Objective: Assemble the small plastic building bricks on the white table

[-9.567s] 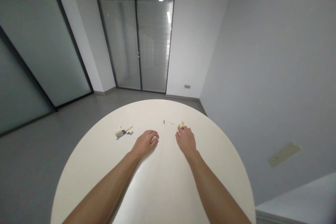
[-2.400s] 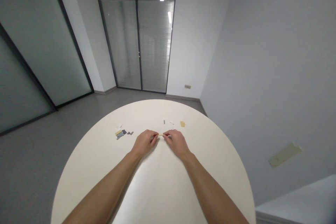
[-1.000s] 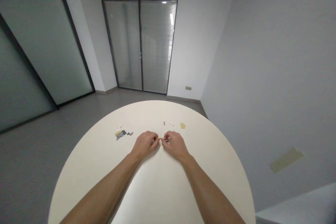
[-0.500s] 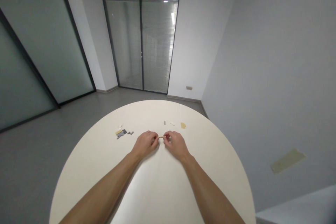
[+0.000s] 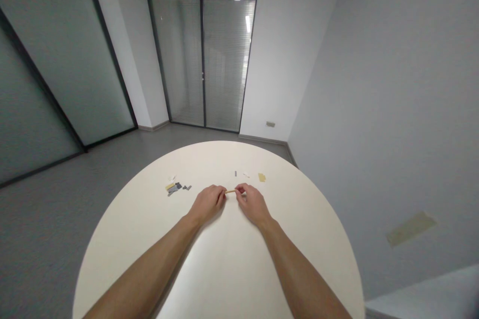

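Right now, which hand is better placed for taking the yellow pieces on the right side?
Probably the right hand: the yellow pieces lie just beyond it, while the left hand is farther away. Both hands hold the thin strip, so neither is free.

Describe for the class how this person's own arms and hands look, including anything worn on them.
The left hand and right hand are ungloved. The left forearm and right forearm are bare, with no sleeve in view, and each narrows toward the wrist. No watch, bracelet or marking shows; the fingers are too small to rule out rings.
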Motion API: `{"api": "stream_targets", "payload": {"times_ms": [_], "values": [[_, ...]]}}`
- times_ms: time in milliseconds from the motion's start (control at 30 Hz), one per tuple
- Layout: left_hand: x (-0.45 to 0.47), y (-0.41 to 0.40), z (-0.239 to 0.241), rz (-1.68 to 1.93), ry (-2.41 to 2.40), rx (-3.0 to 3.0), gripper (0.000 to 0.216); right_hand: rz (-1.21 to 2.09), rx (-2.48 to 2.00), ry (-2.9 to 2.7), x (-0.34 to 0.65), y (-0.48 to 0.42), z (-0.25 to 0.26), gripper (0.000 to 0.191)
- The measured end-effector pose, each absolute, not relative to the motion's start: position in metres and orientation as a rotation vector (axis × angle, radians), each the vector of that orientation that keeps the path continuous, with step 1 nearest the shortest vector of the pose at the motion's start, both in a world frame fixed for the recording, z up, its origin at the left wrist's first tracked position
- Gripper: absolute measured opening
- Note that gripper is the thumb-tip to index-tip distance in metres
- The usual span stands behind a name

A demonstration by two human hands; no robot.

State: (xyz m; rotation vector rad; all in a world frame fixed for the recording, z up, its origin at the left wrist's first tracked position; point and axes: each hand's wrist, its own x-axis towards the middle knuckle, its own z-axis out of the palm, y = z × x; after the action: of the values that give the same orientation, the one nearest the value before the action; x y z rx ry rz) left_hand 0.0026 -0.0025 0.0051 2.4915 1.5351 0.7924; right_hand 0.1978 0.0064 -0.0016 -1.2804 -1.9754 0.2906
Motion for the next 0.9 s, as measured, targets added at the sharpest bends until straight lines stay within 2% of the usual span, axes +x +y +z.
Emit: {"api": "stream_targets", "payload": {"times_ms": [533,900], "values": [[0.0023,-0.0005,0.0051,0.812,1.572,2.426,0.028,0.301,-1.279,-2.013,0.1978,0.0047,0.0014,0.007],[-0.0002,-0.0005,0.0039,0.983,1.462,2.463,0.026,0.259,-1.306,-2.049,0.1987,0.0044,0.0055,0.017]]}}
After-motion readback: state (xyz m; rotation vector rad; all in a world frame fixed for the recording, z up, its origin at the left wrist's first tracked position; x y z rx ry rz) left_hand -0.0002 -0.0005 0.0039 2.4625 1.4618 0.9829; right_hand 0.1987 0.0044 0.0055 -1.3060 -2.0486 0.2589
